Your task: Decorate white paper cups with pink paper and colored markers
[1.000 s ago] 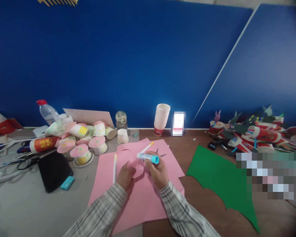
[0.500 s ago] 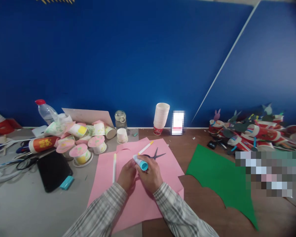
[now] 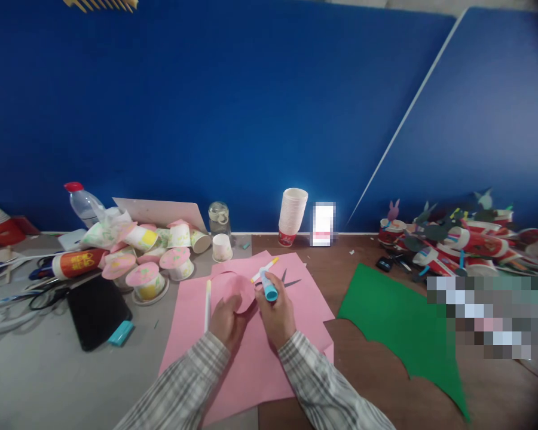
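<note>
Both forearms reach in from the near edge, hands angled toward each other above the pink sheets [image 3: 255,370]. The left hand [image 3: 228,319] pinches a pink paper piece [image 3: 242,294]; the right hand [image 3: 278,313] curls round a blue-and-white tube [image 3: 269,288] (tilted, scissors [image 3: 291,280] just beyond).

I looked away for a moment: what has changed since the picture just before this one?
The right hand has moved the blue tube a little to the right, away from the left hand, so the pink paper disc shows again. Nothing was let go. The green sheet and stacked cups stayed put.
</note>
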The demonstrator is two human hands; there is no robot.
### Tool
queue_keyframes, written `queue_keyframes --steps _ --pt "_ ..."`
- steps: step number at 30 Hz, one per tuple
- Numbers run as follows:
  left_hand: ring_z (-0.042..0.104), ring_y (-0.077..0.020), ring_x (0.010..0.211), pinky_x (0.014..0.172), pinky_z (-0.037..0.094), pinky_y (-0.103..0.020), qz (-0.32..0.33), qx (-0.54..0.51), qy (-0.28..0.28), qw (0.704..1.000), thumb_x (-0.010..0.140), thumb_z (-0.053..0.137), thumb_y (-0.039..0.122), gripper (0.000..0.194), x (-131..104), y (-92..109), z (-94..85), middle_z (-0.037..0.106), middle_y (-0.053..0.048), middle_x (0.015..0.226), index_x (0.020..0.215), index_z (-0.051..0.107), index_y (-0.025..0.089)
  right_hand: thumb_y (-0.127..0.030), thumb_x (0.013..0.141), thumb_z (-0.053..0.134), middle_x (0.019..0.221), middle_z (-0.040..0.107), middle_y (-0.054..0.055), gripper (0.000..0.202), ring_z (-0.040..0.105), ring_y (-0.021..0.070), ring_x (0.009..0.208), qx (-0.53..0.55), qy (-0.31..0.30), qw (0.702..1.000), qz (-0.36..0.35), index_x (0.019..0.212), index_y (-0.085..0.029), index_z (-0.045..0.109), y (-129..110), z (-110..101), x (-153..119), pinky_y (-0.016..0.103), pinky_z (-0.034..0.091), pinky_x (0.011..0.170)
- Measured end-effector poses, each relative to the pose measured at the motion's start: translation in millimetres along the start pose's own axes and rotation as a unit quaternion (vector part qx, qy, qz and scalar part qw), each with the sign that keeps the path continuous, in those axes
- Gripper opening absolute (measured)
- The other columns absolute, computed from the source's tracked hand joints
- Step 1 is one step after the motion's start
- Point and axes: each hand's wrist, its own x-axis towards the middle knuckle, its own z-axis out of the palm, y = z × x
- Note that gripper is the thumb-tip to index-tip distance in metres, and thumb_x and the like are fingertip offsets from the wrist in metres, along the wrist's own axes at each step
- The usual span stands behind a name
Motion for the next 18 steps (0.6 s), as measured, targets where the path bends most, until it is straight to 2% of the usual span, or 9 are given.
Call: queue_keyframes --steps 4,7,10,13,16,18 --pt "0.060 -0.0279 0.087 0.076 0.053 -0.044 -0.015 -0.014 -0.033 0.999 0.046 0.070 0.034 0.041 -7.0 -0.3 5.8 0.066 -0.008 0.084 0.081 0.060 0.014 -0.019 0.061 0.061 0.110 0.068 0.005 0.049 0.065 0.0246 0.096 -0.002 -0.031 0.999 0.024 0.110 -0.025 0.058 -3.2 3.6 -3.4 0.036 0.054 0.084" --pt "0.061 -0.0284 0.087 0.077 0.052 -0.043 -0.028 -0.015 -0.063 0.998 0.047 0.074 0.038 0.050 -12.8 -0.1 7.7 0.067 -0.009 0.086 0.087 0.060 0.014 -0.017 0.062 0.058 0.108 0.069 0.003 0.046 0.066 0.0233 0.095 0.002 -0.025 0.999 0.020 0.108 -0.025 0.060 -3.5 0.9 -0.7 0.035 0.054 0.084" --pt "0.062 -0.0271 0.085 0.073 0.053 -0.038 -0.022 0.026 -0.077 0.996 0.042 0.079 0.035 0.060 -16.1 0.8 6.9 0.068 -0.006 0.086 0.096 0.058 0.018 -0.015 0.062 0.055 0.108 0.069 0.003 0.047 0.066 0.0226 0.093 0.004 -0.016 1.000 0.003 0.107 -0.025 0.060 0.2 -4.5 5.4 0.035 0.054 0.083" --pt "0.063 -0.0254 0.079 0.067 0.054 -0.036 -0.019 0.068 -0.053 0.996 0.037 0.081 0.035 0.065 -15.0 1.5 5.2 0.068 -0.003 0.080 0.096 0.058 0.021 -0.015 0.064 0.054 0.107 0.069 0.003 0.046 0.066 0.0229 0.093 0.000 -0.054 0.998 -0.016 0.109 -0.025 0.058 4.6 -9.6 11.0 0.034 0.054 0.080" --pt "0.063 -0.0243 0.072 0.064 0.054 -0.039 -0.019 0.065 0.000 0.998 0.031 0.081 0.033 0.059 -11.1 2.3 3.7 0.066 0.000 0.067 0.085 0.060 0.018 -0.016 0.065 0.057 0.102 0.071 0.002 0.044 0.067 0.0229 0.089 -0.004 -0.112 0.993 -0.029 0.107 -0.026 0.060 4.0 -12.9 13.3 0.032 0.055 0.076" --pt "0.062 -0.0239 0.071 0.064 0.054 -0.042 -0.017 0.066 0.015 0.998 0.031 0.081 0.032 0.054 -8.7 3.1 2.8 0.064 0.001 0.062 0.078 0.061 0.017 -0.018 0.065 0.061 0.098 0.072 0.002 0.043 0.068 0.0217 0.083 -0.005 -0.120 0.992 -0.031 0.107 -0.025 0.060 -0.2 -15.0 13.5 0.030 0.055 0.074"
